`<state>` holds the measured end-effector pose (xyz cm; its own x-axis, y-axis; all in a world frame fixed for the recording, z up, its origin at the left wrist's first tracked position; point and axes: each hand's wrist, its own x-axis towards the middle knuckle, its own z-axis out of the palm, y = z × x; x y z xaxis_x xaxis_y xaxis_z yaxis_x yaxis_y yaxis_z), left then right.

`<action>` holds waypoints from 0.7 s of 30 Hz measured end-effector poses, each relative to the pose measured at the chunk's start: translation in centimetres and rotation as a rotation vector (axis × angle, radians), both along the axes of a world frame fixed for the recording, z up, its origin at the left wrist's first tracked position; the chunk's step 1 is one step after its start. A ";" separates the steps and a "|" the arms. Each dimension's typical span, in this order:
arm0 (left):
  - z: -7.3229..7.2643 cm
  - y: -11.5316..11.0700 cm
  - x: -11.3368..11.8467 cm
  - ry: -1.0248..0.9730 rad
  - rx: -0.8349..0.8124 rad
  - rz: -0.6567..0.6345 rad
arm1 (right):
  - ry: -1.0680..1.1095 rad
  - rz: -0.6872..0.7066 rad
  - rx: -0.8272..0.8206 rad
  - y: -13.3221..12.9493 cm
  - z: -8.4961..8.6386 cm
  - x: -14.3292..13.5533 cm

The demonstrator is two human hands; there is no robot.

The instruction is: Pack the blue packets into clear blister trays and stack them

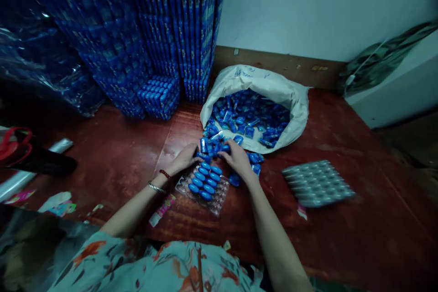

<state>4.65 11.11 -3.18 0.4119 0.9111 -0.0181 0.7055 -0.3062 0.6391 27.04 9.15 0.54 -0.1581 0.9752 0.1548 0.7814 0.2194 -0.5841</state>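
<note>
Red-brown table, bearing all items below. Stacked blue packs, tall, at the back left; pale labels on their edges, too small to read. White sack, mouth open toward the front, handwritten in dark ink on its upper rim; script illegible. Pile of transparent trays, at right. Single transparent tray, flat between the forearms. Left hand, beaded bracelet and metal bangle at the wrist, fingertips at loose packets; cannot tell whether they grip. Right hand, thumb and forefinger about a blue packet; cannot tell whether clamped. Pink-and-white strip, print unreadable. Blue packets, inside the sack and spilled before it, markings illegible. Blue oval pieces, two columns on the single tray.
</note>
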 end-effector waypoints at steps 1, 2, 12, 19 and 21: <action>0.0 -0.5 -0.3 -0.045 -0.001 0.018 | 0.128 -0.091 0.020 -0.9 -0.4 0.9; -0.1 -1.0 -0.7 -0.104 -0.005 0.051 | 0.264 -0.178 0.010 -2.1 -0.7 1.8; 2.2 -11.1 -6.5 -0.509 -0.037 0.559 | 0.655 -0.122 -0.290 -17.4 -1.0 0.3; 2.5 -17.0 -5.0 -0.384 0.063 0.412 | 0.070 0.212 0.186 -17.7 -2.3 -3.0; 2.2 -17.5 -4.1 -0.329 0.156 0.282 | -0.146 0.290 0.214 -17.3 -1.6 -2.7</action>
<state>0.52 -6.41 -1.00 0.1082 0.9698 0.2188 0.5422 -0.2420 0.8046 24.38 -8.14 -1.10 -0.4577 0.8349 0.3057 0.7405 0.5482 -0.3887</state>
